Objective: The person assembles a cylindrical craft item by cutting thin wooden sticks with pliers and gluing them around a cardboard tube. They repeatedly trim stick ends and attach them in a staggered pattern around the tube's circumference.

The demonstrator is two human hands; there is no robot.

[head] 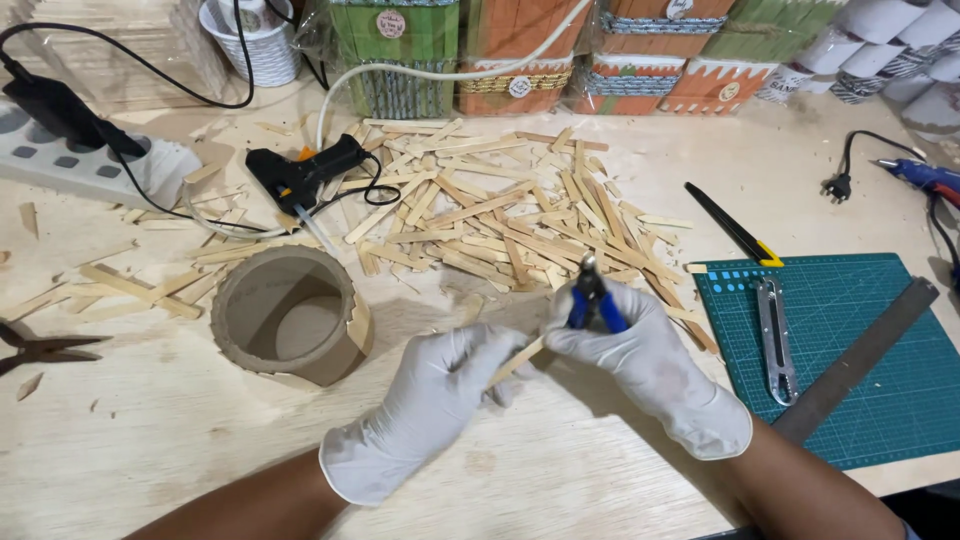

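Note:
Both my hands wear white gloves. My left hand (440, 400) pinches a thin wooden stick (516, 364) that points up and to the right. My right hand (645, 365) grips small cutters with blue handles (592, 300), their dark jaws pointing away from me, next to the stick's far end. Just beyond my hands lies a big heap of wooden sticks (500, 215). A short cardboard ring (290, 315) with one stick glued to its side stands to the left of my left hand.
A black glue gun (300, 175) lies behind the ring. A green cutting mat (850, 350) at right carries a metal ruler (860, 360) and a utility knife (775, 335). A power strip (80, 160), dark pliers (40, 348) and decorated stick boxes (520, 50) surround the work area.

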